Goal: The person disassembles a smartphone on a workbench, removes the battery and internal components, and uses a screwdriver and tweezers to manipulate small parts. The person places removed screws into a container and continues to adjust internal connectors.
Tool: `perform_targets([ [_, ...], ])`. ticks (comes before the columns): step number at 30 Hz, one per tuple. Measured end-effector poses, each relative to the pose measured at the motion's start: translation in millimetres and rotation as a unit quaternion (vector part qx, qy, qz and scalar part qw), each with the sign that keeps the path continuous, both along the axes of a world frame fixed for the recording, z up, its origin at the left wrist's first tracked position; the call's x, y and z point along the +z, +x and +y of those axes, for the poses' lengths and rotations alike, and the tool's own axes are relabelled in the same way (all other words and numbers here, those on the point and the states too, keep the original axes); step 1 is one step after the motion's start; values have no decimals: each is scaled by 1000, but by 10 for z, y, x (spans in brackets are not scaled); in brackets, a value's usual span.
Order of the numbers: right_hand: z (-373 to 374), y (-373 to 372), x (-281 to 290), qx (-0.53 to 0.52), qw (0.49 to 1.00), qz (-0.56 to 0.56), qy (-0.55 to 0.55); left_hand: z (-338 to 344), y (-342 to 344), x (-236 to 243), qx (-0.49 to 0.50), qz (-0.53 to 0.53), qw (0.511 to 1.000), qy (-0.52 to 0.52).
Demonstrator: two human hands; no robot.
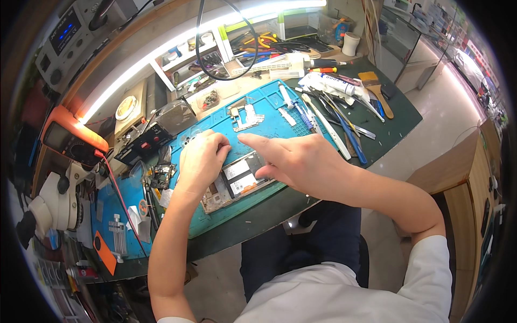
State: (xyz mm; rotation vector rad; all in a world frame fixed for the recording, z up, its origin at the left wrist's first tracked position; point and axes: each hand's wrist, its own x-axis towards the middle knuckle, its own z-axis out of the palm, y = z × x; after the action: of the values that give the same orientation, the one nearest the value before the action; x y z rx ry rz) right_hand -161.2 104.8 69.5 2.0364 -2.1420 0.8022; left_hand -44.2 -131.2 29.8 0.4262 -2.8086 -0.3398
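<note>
An opened phone or small tablet [217, 200] lies on the blue work mat, its white-labelled battery [240, 176] exposed. My left hand [200, 160] is over the device's upper left part, its fingers curled together; whatever they may hold is hidden. Above the right end of the device hovers my right hand [299, 161], index finger stretched out and thumb apart, with nothing visible between them. Small white and metallic parts [247, 118] lie on the mat beyond both hands.
An orange multimeter [72, 137] and a microscope [54, 207] stand at the left. Tweezers, brushes and a white tube [331, 83] crowd the right side of the bench. A black cable loop [200, 48] hangs over the back. Pliers [261, 40] fill a rear rack.
</note>
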Motion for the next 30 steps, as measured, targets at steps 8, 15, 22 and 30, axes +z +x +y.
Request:
perform_targets([
  [8, -102, 11, -68, 1, 998, -38, -53, -94, -11, -94, -46, 37, 998, 21],
  [15, -83, -22, -33, -6, 1000, -9, -9, 149, 39, 212, -31, 80, 970, 229],
  [22, -56, -26, 126, -13, 995, -99, 26, 306, 114, 298, -71, 48, 967, 241],
  [30, -9, -154, 142, -21, 955, -255, -149, 491, 157, 211, -102, 112, 909, 387],
])
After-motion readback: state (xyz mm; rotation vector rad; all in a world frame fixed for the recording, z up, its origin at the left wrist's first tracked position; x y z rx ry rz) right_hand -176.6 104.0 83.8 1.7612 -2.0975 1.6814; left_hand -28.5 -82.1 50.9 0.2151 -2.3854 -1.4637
